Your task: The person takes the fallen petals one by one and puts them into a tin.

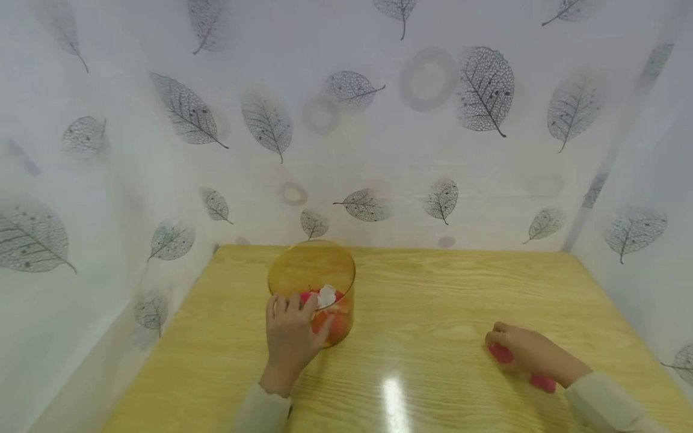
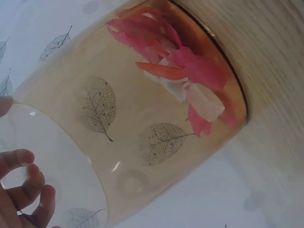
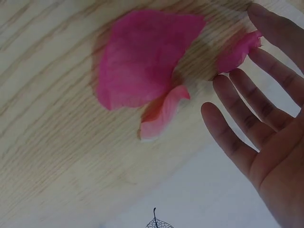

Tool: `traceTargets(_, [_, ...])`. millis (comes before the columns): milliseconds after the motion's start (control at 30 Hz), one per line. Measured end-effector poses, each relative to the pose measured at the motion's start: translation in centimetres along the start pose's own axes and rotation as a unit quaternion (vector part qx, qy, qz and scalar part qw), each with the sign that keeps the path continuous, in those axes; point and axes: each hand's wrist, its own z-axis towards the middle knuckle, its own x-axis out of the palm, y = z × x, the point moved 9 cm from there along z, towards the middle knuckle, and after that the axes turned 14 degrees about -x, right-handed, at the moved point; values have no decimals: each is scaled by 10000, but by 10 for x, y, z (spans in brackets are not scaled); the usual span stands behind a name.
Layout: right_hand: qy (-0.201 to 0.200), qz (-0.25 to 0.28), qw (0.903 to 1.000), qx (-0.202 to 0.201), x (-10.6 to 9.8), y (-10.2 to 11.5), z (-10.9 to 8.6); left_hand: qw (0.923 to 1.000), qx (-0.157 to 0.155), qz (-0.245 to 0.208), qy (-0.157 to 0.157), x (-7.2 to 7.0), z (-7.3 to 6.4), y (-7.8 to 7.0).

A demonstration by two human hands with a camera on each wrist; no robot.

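Observation:
An amber see-through jar (image 1: 311,264) stands on the table, with pink, red and white petals (image 1: 326,297) heaped at its bottom. My left hand (image 1: 292,334) holds its near rim, fingers over the edge and thumb outside. In the left wrist view the curled fingers (image 2: 33,183) show at the jar's mouth, above the petals (image 2: 199,71). On the right, my right hand (image 1: 527,349) is low over the table. Its fingers (image 3: 242,104) are fairly straight, with the fingertips by a pink petal (image 3: 237,52). Thumb and forefinger stand apart. A large pink petal (image 3: 142,57) lies nearer the wrist.
A small curled pink petal (image 3: 164,114) lies against the large one. The wood-grain table (image 1: 422,288) reaches back to white sheets (image 1: 379,150) printed with grey leaves, which rise behind it and along both sides. A bright reflection shows near the table's front.

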Motion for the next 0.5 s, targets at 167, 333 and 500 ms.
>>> traceTargets(167, [31, 146, 9999, 53, 1, -1, -1, 9999, 91, 54, 134, 0, 3, -1])
traceTargets(333, [28, 185, 9998, 9, 1, 0, -2, 9982, 428, 152, 397, -1, 8, -4])
traceTargets(500, [24, 145, 9999, -29, 1, 1, -1, 9919, 795, 69, 992, 4, 12, -5])
